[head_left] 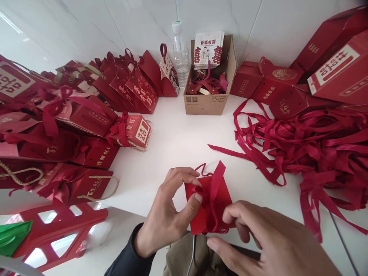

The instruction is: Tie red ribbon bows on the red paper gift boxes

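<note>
A small red gift box sits at the front edge of the white table, in front of my body. A dark red ribbon lies across its top, with one tail pointing up and away. My left hand pinches a loop of this ribbon between thumb and fingertips at the box's left side. At the lower right corner of the box is my right hand, its thumb apart from its curled fingers and nothing seen between them. A red cord handle sticks out behind the box.
Loose ribbons are heaped on the right. A carton with ribbon pieces and printed cards stands at the back, beside a clear bottle. Ribboned red boxes crowd the left. More boxes line the back right. A red plastic stool is below.
</note>
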`<state>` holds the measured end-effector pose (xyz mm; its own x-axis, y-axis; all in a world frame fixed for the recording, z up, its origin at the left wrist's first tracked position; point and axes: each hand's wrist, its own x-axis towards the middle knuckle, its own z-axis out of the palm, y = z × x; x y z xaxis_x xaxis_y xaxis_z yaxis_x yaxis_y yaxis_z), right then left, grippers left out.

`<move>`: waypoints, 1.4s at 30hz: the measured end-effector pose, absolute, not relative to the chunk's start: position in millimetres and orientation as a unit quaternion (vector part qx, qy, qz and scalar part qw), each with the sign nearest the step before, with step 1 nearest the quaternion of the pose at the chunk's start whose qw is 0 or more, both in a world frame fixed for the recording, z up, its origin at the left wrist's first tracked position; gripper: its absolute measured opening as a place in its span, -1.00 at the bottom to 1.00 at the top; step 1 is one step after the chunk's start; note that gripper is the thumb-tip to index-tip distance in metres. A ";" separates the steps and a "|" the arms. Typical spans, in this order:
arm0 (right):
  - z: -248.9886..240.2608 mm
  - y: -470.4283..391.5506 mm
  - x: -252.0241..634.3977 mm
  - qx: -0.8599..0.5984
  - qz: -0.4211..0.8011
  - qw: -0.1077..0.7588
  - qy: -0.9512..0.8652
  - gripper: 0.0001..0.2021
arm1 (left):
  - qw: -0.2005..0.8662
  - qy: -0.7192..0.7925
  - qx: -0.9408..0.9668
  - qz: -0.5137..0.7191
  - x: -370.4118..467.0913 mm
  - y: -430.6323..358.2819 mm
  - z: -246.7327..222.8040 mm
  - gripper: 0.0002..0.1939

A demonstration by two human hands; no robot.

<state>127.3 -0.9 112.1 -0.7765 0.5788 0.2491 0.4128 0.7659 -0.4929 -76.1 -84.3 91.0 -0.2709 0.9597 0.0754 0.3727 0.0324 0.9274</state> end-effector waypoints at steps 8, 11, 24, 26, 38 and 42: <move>103.2 -9.2 128.9 -0.277 0.228 0.175 -0.917 -0.83 | 0.340 0.660 0.444 0.501 -72.7 -86.9 85.6 -0.98; 103.6 -10.4 124.7 -0.276 0.171 0.201 -0.924 -0.81 | 0.348 0.670 0.410 0.511 -69.7 -87.0 86.4 -0.95; 95.9 -5.0 140.6 -0.320 0.219 0.188 -0.902 -0.89 | 0.340 0.687 0.367 0.527 -63.7 -92.8 84.9 -0.92; 96.1 -4.5 140.9 -0.323 0.223 0.190 -0.900 -0.88 | 0.335 0.691 0.366 0.526 -63.4 -93.6 84.7 -0.90; 95.8 0.7 146.5 -0.321 0.220 0.181 -0.903 -0.85 | 0.311 0.729 0.326 0.515 -62.5 -94.5 82.0 -0.80; 99.8 3.6 147.5 -0.321 0.234 0.178 -0.901 -0.87 | 0.321 0.725 0.326 0.515 -63.5 -95.9 83.7 -0.77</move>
<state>147.5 3.6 99.8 -0.7312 0.6607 0.1700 0.4946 0.6850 -0.5350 -63.5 -95.9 83.7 -0.5811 0.8034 -0.1296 0.1414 0.2565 0.9561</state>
